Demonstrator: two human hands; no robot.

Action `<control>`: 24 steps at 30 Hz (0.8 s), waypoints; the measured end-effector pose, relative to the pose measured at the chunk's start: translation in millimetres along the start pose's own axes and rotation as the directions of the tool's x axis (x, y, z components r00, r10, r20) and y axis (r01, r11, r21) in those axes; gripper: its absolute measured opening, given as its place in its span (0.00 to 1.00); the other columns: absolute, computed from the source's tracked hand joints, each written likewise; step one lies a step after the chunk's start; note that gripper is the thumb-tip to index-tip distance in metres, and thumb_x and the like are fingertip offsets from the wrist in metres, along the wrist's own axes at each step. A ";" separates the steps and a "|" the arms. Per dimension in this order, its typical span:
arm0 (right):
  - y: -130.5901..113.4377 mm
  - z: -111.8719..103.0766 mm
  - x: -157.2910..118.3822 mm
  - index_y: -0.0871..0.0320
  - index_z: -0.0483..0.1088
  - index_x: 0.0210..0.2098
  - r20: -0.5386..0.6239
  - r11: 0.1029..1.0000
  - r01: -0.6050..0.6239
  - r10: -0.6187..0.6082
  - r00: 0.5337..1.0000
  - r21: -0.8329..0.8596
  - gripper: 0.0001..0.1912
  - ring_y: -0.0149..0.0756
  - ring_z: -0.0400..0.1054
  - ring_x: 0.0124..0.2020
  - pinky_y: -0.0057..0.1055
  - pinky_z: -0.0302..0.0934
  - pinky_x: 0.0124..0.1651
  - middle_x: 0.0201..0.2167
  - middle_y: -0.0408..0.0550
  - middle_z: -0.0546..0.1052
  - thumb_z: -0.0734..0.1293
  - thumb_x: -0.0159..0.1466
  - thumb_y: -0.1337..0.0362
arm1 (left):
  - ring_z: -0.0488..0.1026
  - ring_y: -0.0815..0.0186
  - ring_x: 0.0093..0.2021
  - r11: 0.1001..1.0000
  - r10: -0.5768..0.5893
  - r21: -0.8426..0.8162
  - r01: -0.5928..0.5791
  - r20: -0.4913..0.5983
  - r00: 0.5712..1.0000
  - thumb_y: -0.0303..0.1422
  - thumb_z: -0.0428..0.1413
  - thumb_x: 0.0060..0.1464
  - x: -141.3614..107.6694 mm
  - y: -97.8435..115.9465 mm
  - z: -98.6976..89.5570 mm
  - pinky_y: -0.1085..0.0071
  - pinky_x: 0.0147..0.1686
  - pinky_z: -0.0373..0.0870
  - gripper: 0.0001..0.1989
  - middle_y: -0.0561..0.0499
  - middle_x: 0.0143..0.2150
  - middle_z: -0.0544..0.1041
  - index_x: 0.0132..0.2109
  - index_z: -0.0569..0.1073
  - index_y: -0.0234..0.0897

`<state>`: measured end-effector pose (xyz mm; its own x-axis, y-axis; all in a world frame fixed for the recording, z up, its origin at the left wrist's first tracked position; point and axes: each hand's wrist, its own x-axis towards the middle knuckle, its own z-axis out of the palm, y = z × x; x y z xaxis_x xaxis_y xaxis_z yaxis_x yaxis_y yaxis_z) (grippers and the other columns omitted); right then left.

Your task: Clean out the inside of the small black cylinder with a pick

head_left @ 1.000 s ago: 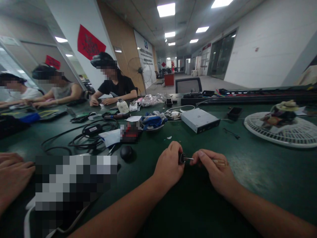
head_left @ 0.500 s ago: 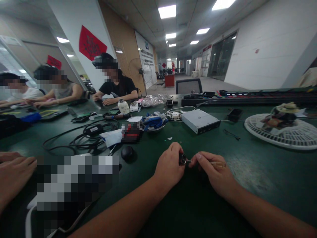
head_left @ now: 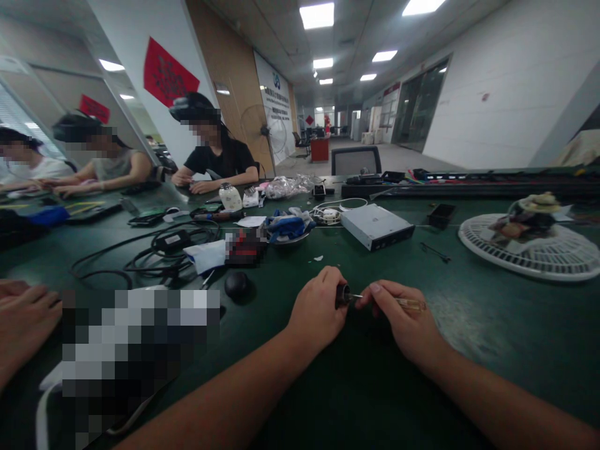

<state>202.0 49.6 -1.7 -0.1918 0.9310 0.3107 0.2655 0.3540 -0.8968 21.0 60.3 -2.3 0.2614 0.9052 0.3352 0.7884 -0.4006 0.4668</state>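
Note:
My left hand [head_left: 319, 306] is closed round a small dark cylindrical part [head_left: 344, 294], whose round open end faces right. Most of that part is hidden by my fingers. My right hand [head_left: 402, 315] grips a screwdriver [head_left: 412, 304] with a clear amber handle. Its thin metal shaft points left, and the tip meets or enters the end of the cylindrical part; I cannot tell which. Both hands are over the green table [head_left: 356, 387], close together.
A black mouse [head_left: 237, 285] lies left of my hands. Beyond them are a silver disc drive [head_left: 376, 226], a bowl [head_left: 290, 237] with blue-and-white cloth, and a white fan grille [head_left: 529, 250]. Another person's hand [head_left: 28, 319] rests at the left edge. Black cables [head_left: 135, 256] lie coiled.
The view has shifted slightly, so things sit a little further left. A bit more of the screwdriver's shaft shows between my hands. Both grips are the same.

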 end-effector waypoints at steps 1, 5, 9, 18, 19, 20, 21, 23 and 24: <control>-1.1 0.4 0.4 0.56 0.78 0.30 -0.019 1.000 -0.004 0.004 1.000 -0.010 0.19 0.35 0.67 0.27 0.31 0.60 0.32 0.25 0.42 0.76 0.61 0.71 0.56 | 0.72 0.62 0.41 1.000 0.006 -0.002 -0.006 -0.003 1.000 0.24 0.57 0.53 0.1 -0.4 0.2 0.67 0.36 0.66 0.12 0.51 0.42 0.73 0.42 0.66 0.41; -3.2 2.4 0.7 0.56 0.78 0.31 -0.029 0.997 -0.046 0.044 0.999 -0.062 0.18 0.34 0.66 0.24 0.31 0.58 0.29 0.23 0.41 0.73 0.62 0.71 0.57 | 0.72 0.61 0.42 1.000 0.031 0.004 -0.031 -0.015 0.999 0.25 0.56 0.55 -0.3 -0.3 -0.2 0.67 0.39 0.67 0.10 0.51 0.43 0.73 0.43 0.66 0.41; -1.8 1.9 -1.0 0.56 0.76 0.28 0.022 0.998 -0.052 0.053 0.998 -0.044 0.21 0.35 0.67 0.25 0.31 0.59 0.30 0.22 0.42 0.74 0.61 0.72 0.55 | 0.72 0.61 0.43 1.000 0.014 0.014 -0.014 -0.011 1.000 0.23 0.55 0.55 -0.2 1.6 -1.8 0.66 0.40 0.68 0.10 0.51 0.43 0.73 0.42 0.67 0.41; -4.2 0.6 -0.4 0.56 0.76 0.31 -0.062 0.999 0.008 -0.006 0.998 0.040 0.18 0.35 0.69 0.28 0.31 0.61 0.31 0.28 0.45 0.78 0.61 0.72 0.56 | 0.72 0.60 0.46 1.000 0.000 0.000 0.000 -0.013 1.000 0.26 0.57 0.56 1.0 1.5 -1.1 0.65 0.43 0.68 0.11 0.50 0.46 0.74 0.46 0.68 0.41; -3.4 1.0 -0.3 0.56 0.76 0.31 -0.091 0.999 0.001 0.003 0.996 0.051 0.19 0.36 0.70 0.28 0.31 0.61 0.31 0.28 0.45 0.78 0.61 0.72 0.55 | 0.71 0.60 0.46 1.000 0.000 0.006 0.000 -0.018 1.000 0.26 0.57 0.57 1.1 1.1 -0.3 0.64 0.44 0.68 0.10 0.50 0.45 0.74 0.46 0.69 0.41; -2.1 1.7 -0.3 0.56 0.75 0.32 -0.120 0.998 -0.007 0.014 0.993 0.066 0.19 0.37 0.71 0.29 0.32 0.62 0.31 0.28 0.46 0.78 0.60 0.72 0.54 | 0.71 0.60 0.46 1.000 0.000 0.016 0.000 -0.022 1.000 0.26 0.56 0.58 1.1 0.5 0.6 0.64 0.45 0.68 0.09 0.50 0.45 0.74 0.45 0.69 0.41; -0.6 2.4 -0.4 0.56 0.75 0.33 -0.139 0.997 -0.014 0.025 0.990 0.080 0.19 0.38 0.72 0.30 0.32 0.62 0.32 0.28 0.46 0.78 0.60 0.72 0.53 | 0.71 0.59 0.47 1.000 -0.002 0.031 0.002 -0.026 1.000 0.26 0.56 0.58 1.0 -0.1 1.6 0.63 0.46 0.68 0.09 0.50 0.45 0.74 0.45 0.69 0.40; 2.4 3.9 -0.8 0.55 0.75 0.36 -0.118 0.999 -0.019 0.023 0.993 0.035 0.17 0.39 0.72 0.32 0.34 0.63 0.34 0.30 0.46 0.78 0.61 0.72 0.53 | 0.70 0.59 0.48 0.998 -0.006 0.067 0.008 -0.033 0.999 0.26 0.56 0.58 0.9 -1.7 3.6 0.62 0.49 0.67 0.09 0.49 0.46 0.73 0.46 0.70 0.40; 3.4 4.7 -0.9 0.55 0.75 0.36 -0.078 0.999 -0.009 0.006 0.997 -0.033 0.14 0.40 0.72 0.33 0.35 0.63 0.36 0.31 0.46 0.78 0.62 0.71 0.55 | 0.70 0.58 0.48 0.996 -0.008 0.084 0.011 -0.035 0.999 0.26 0.56 0.58 0.8 -2.5 4.4 0.61 0.49 0.67 0.10 0.48 0.47 0.73 0.46 0.71 0.40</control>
<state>198.6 49.5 -6.5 -0.1159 0.9374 0.3285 0.2979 0.3483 -0.8888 21.7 62.7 -6.8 0.2352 0.9027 0.3604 0.8354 -0.3773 0.3998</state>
